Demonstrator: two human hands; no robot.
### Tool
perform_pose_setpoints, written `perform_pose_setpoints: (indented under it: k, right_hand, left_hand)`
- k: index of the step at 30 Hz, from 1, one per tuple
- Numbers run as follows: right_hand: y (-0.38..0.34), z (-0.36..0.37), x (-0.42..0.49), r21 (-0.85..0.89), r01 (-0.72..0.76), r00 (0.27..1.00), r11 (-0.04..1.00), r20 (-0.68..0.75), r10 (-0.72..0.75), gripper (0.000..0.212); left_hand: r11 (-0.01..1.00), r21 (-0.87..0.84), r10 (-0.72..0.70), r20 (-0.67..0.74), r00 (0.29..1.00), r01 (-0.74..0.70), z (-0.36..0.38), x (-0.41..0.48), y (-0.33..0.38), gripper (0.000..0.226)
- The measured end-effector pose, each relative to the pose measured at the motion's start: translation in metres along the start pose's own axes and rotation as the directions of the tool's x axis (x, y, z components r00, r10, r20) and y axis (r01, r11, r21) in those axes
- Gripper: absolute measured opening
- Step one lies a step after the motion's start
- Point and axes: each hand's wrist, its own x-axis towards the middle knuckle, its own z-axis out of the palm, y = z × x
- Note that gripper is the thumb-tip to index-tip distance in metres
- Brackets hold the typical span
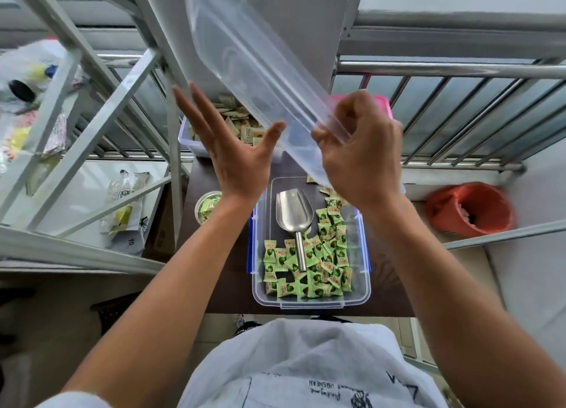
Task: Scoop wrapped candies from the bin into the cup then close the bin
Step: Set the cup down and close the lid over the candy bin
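A clear plastic bin (364, 288) with blue side latches sits on a dark table. It holds several green wrapped candies (318, 263) and a metal scoop (294, 214) lying with its handle toward me. My right hand (358, 153) grips the near edge of the clear lid (245, 52), which is raised and tilted above the bin. My left hand (226, 150) is spread flat beside the lid, thumb close to its edge. A small cup (199, 207) with green candies stands left of the bin, partly hidden by my left forearm.
A second clear bin (193, 141) with beige wrapped candies stands behind, by a pink container (384, 103). An orange bucket (468, 208) sits to the right. A metal rack (101, 126) with bags is on the left, a railing (459, 71) behind.
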Motion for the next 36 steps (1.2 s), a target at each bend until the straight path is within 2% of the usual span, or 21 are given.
perform_pose_setpoints:
  k: [3, 5, 6, 8, 10, 11, 13, 17, 22, 26, 30, 33, 36]
  right_hand:
    - [0.009, -0.020, 0.002, 0.249, -0.197, 0.980, 0.948, 0.078, 0.183, 0.025]
    - [0.020, -0.031, 0.001, 0.422, -0.382, 0.924, 0.822, 0.209, 0.321, 0.022]
    - [0.027, -0.033, 0.000, 0.489, -0.498, 0.867, 0.716, 0.295, 0.402, 0.020]
    - [0.049, -0.030, -0.004, 0.516, -0.705, 0.707, 0.486, 0.461, 0.537, 0.018]
    - [0.076, -0.016, -0.012, 0.463, -0.810, 0.581, 0.360, 0.547, 0.603, 0.012]
    - [0.088, -0.008, -0.018, 0.442, -0.832, 0.548, 0.335, 0.557, 0.624, 0.010]
    - [0.105, 0.010, -0.033, 0.402, -0.850, 0.517, 0.341, 0.512, 0.686, 0.015]
    - [0.116, 0.034, -0.067, 0.207, -0.835, 0.550, 0.510, 0.264, 0.792, 0.022]
    - [0.131, 0.053, -0.095, -0.041, -0.869, 0.478, 0.493, 0.181, 0.859, 0.063]
    - [0.129, 0.062, -0.106, -0.168, -0.836, 0.498, 0.522, 0.168, 0.851, 0.050]
    - [0.127, 0.066, -0.109, -0.255, -0.798, 0.525, 0.545, 0.148, 0.838, 0.049]
    - [0.134, 0.066, -0.111, -0.226, -0.811, 0.512, 0.539, 0.169, 0.842, 0.073]
    - [0.145, 0.064, -0.113, -0.272, -0.791, 0.517, 0.548, 0.183, 0.836, 0.064]
  left_hand:
    - [0.976, 0.027, -0.216, 0.205, 0.955, 0.215, -0.005, -0.004, -0.005, 0.123]
    - [0.953, 0.073, -0.301, 0.311, 0.902, 0.293, -0.008, -0.007, -0.017, 0.119]
    - [0.942, 0.091, -0.333, 0.355, 0.874, 0.322, -0.009, -0.009, -0.023, 0.117]
    - [0.917, 0.158, -0.399, 0.418, 0.816, 0.367, -0.012, -0.015, -0.032, 0.114]
    - [0.893, 0.226, -0.449, 0.441, 0.777, 0.388, -0.016, -0.027, -0.038, 0.112]
    - [0.883, 0.255, -0.470, 0.450, 0.759, 0.395, -0.019, -0.034, -0.040, 0.111]
    - [0.863, 0.325, -0.502, 0.467, 0.728, 0.387, -0.022, -0.050, -0.046, 0.110]
    - [0.834, 0.438, -0.542, 0.534, 0.649, 0.336, -0.028, -0.082, -0.052, 0.105]
    - [0.831, 0.484, -0.546, 0.612, 0.573, 0.275, -0.033, -0.113, -0.059, 0.102]
    - [0.792, 0.539, -0.606, 0.637, 0.476, 0.288, -0.036, -0.129, -0.063, 0.100]
    - [0.792, 0.542, -0.606, 0.639, 0.474, 0.282, -0.033, -0.127, -0.067, 0.097]
    - [0.817, 0.524, -0.568, 0.659, 0.494, 0.241, -0.027, -0.126, -0.066, 0.092]
    - [0.824, 0.522, -0.556, 0.665, 0.499, 0.222, -0.021, -0.130, -0.065, 0.087]
